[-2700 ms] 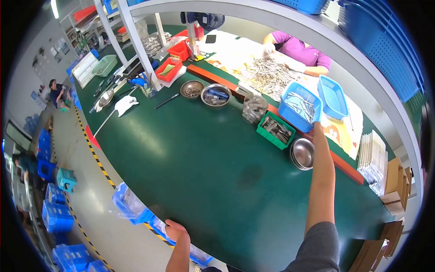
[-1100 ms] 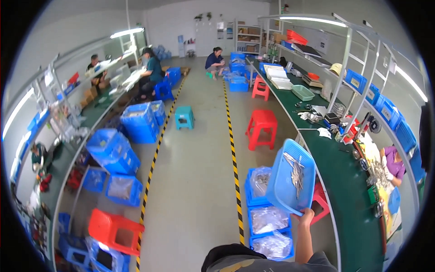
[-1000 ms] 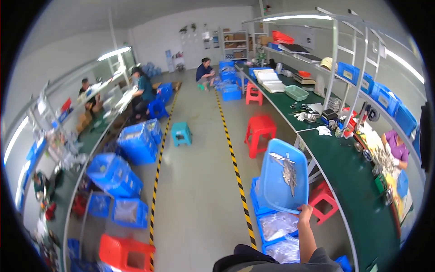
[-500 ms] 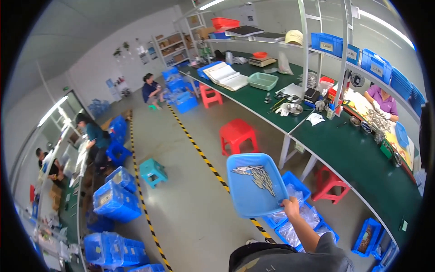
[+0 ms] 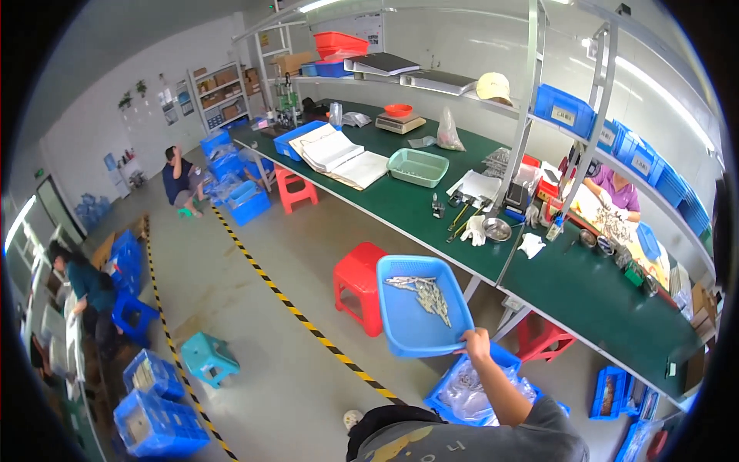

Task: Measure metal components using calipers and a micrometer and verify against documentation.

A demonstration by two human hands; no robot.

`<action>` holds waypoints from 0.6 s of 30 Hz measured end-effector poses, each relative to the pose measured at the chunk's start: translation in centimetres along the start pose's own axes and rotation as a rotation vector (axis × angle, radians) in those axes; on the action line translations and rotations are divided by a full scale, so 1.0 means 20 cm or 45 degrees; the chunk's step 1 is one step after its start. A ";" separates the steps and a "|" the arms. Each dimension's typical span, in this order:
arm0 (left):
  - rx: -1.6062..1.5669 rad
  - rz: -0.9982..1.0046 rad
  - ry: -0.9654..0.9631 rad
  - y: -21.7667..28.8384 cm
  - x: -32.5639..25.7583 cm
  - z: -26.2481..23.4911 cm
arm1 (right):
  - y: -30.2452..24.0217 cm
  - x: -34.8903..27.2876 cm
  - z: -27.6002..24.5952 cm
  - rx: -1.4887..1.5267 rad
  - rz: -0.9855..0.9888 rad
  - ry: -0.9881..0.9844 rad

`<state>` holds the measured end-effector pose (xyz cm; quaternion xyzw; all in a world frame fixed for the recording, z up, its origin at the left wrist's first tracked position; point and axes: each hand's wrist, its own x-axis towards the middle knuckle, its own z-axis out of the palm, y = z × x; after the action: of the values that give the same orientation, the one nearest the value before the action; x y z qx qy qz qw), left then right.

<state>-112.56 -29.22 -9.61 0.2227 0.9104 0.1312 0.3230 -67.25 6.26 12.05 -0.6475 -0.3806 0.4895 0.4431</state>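
Right hand grips the near rim of a blue tray, lower centre of frame; fingers closed on the edge, thumb likely on top, though the grip is small in view. Left hand not in view.

Tray held out over open floor, tipped slightly. A loose heap of small metal parts lies in its middle, unsecured.

Risks, judged from this:
- One-handed hold at a single edge; the far side could dip and parts slide off onto the floor.
- Red stool stands just left of the tray and a blue crate of bagged pieces sits below it, both in the walking space — a knock or stumble would spill the load.
- Green bench edge close at right; the tray corner could clip it.
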 end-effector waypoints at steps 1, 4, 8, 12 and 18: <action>0.067 -0.015 0.030 -0.06 0.12 -0.09 | -0.04 0.06 0.08 -0.024 -0.008 0.020; 0.548 0.128 0.236 -0.20 0.45 -0.44 | -0.14 0.25 0.23 -0.259 -0.012 0.112; 0.052 0.277 0.339 0.34 1.05 -0.88 | -0.27 0.63 0.39 -0.467 0.021 0.137; -0.877 0.421 -0.102 1.66 1.33 -0.76 | -0.31 1.18 0.63 -0.612 0.023 0.122; -0.602 0.469 -0.848 3.33 1.16 -0.21 | -0.28 1.95 0.96 -0.788 -0.070 0.041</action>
<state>-109.96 39.51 6.84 0.3311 0.6469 0.3122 0.6119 -77.21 47.96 3.29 -0.7488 -0.5218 0.3280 0.2440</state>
